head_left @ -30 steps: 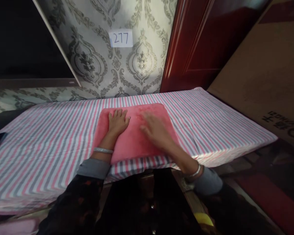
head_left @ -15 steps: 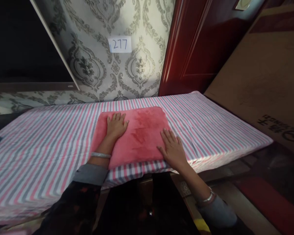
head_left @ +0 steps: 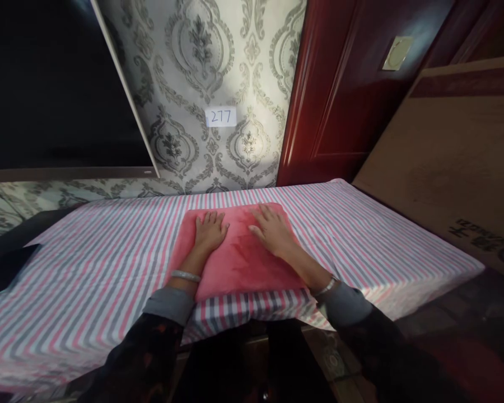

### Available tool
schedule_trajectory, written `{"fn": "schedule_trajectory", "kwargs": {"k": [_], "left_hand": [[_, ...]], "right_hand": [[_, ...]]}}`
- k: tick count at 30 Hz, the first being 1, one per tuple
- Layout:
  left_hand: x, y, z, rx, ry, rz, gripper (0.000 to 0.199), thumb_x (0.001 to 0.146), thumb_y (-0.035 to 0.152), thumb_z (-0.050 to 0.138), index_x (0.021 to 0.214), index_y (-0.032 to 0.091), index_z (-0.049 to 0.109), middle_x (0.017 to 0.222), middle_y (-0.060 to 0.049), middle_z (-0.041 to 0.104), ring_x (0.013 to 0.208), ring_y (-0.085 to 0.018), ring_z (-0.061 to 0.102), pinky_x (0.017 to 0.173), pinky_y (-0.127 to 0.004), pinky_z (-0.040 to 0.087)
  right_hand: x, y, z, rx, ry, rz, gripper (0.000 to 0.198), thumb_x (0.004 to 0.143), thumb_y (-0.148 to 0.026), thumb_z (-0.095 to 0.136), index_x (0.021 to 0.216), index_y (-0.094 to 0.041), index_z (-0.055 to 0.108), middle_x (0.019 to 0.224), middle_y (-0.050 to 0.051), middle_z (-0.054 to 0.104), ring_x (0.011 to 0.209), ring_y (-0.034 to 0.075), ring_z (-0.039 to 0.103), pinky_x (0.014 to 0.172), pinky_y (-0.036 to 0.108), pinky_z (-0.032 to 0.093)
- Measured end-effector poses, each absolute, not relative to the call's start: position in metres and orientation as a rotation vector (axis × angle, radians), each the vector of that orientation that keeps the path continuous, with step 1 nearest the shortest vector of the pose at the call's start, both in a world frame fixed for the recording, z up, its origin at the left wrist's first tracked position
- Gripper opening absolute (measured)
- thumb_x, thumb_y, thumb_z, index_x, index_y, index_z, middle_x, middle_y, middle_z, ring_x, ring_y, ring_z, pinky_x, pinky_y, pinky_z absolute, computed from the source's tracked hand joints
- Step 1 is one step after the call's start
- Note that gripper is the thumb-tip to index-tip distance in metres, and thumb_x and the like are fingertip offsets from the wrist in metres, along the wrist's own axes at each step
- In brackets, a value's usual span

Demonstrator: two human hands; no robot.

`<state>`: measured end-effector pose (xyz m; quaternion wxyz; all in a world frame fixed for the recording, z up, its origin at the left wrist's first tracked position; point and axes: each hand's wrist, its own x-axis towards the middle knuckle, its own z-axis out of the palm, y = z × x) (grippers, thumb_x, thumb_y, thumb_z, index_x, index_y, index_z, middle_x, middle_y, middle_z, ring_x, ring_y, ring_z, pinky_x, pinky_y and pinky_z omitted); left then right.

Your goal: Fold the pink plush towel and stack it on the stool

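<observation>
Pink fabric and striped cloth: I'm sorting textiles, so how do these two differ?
The pink fabric is all pink, with darker patches; the striped cloth has pink, grey and white stripes. The pink fabric is much smaller, while the striped cloth spreads past it on both sides. The pink fabric lies on top, beneath the left hand and right hand; the striped cloth lies under it. Both include pink.

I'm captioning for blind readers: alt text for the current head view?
A person's left hand and right hand rest on a rectangular pink plush fabric atop a pink, grey and white striped cloth. Behind, a white paper marked 277 hangs on grey patterned wallpaper.
</observation>
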<state>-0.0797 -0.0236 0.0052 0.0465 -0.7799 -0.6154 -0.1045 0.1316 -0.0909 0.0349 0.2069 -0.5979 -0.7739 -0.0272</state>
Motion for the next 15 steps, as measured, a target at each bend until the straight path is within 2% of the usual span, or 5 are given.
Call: {"fn": "schedule_trajectory", "kwargs": {"k": [8, 12, 15], "left_hand": [[-0.082, -0.021, 0.002, -2.394, -1.904, -0.344, 0.058, 0.102, 0.042, 0.033, 0.154, 0.019, 0.042, 0.161, -0.015, 0.038, 0.150, -0.033, 0.031, 0.121, -0.061, 0.017], [-0.081, -0.024, 0.003, -2.396, -1.905, -0.374, 0.059, 0.101, 0.042, 0.033, 0.153, 0.016, 0.043, 0.161, -0.016, 0.039, 0.150, -0.034, 0.031, 0.121, -0.060, 0.018], [-0.080, -0.028, 0.007, -2.310, -1.925, -0.418, 0.060, 0.101, 0.044, 0.033, 0.150, 0.012, 0.046, 0.158, -0.020, 0.042, 0.149, -0.035, 0.032, 0.119, -0.060, 0.020]], "right_hand": [[0.136, -0.048, -0.008, -1.786, -2.211, -0.020, 0.058, 0.103, -0.049, 0.038, 0.154, -0.023, 0.042, 0.163, 0.011, 0.035, 0.152, 0.031, 0.028, 0.120, 0.053, 0.023], [0.145, -0.047, -0.011, -1.863, -2.144, -0.056, 0.057, 0.103, -0.049, 0.037, 0.152, -0.021, 0.045, 0.163, 0.012, 0.036, 0.151, 0.032, 0.028, 0.119, 0.056, 0.024], [0.154, -0.050, -0.009, -1.974, -2.074, -0.009, 0.058, 0.103, -0.046, 0.035, 0.155, -0.021, 0.041, 0.165, 0.012, 0.031, 0.153, 0.033, 0.024, 0.117, 0.059, 0.026]]}}
